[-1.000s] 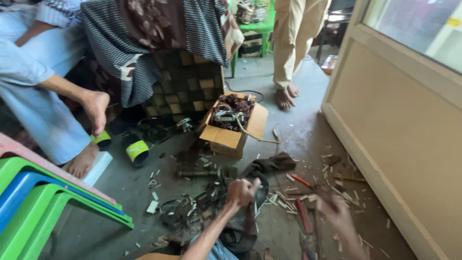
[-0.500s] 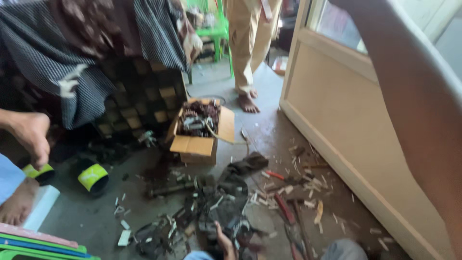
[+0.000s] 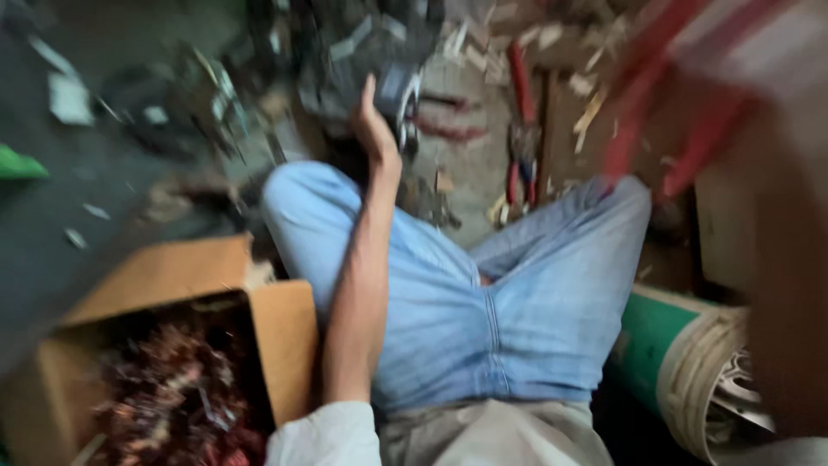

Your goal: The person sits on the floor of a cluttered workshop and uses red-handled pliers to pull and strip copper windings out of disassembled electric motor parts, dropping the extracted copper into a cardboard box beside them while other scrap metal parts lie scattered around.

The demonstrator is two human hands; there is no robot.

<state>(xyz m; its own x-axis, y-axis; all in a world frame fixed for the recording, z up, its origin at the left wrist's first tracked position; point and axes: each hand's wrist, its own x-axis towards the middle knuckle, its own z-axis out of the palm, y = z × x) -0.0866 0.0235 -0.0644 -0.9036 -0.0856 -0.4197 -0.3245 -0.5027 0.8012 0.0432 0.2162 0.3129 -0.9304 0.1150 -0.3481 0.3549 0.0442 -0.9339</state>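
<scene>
Head view, blurred: left hand (image 3: 377,129) fingers clutching dark metal part (image 3: 398,91) beyond cardboard box (image 3: 276,336); box already holds copper scrap (image 3: 172,388); right hand state can't tell.

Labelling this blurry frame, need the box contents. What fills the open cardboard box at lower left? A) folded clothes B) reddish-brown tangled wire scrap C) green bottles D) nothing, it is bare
B: the cardboard box at lower left is open and holds a tangled reddish-brown mass that looks like wire scrap, beside the person's left arm.
</scene>
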